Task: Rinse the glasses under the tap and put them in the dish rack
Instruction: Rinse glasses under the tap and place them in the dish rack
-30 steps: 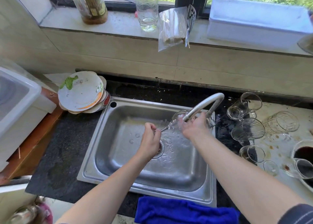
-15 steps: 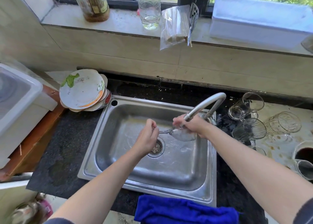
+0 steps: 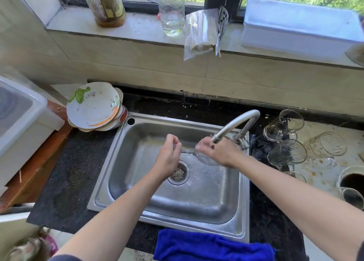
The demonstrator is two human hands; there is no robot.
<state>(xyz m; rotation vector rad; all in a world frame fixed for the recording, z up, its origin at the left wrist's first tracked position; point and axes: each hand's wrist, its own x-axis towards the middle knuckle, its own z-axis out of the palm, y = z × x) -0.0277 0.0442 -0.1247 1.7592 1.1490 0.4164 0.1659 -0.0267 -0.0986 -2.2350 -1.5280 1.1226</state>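
Note:
Over the steel sink (image 3: pixel 197 205) I hold a clear stemmed glass (image 3: pixel 206 161) on its side, just below the mouth of the curved tap (image 3: pixel 236 123). My left hand (image 3: pixel 169 155) grips the stem end, fingers curled round it. My right hand (image 3: pixel 219 152) wraps over the bowl and hides most of it. Several more glasses lie or stand on the counter right of the sink, among them a tipped one (image 3: pixel 283 124), a second glass (image 3: pixel 287 154) and a ribbed one (image 3: pixel 327 147).
Stacked dirty plates (image 3: pixel 94 107) sit at the sink's back left corner. A blue cloth (image 3: pixel 212 247) drapes over the front edge. Dark-stained cups (image 3: pixel 352 183) stand far right, a white tub (image 3: pixel 17 118) far left. Bottles and a bag line the windowsill.
The splashing in the basin a second ago has stopped. The glass has turned from bowl-up at the spout to lying sideways, and my right hand now covers the bowl.

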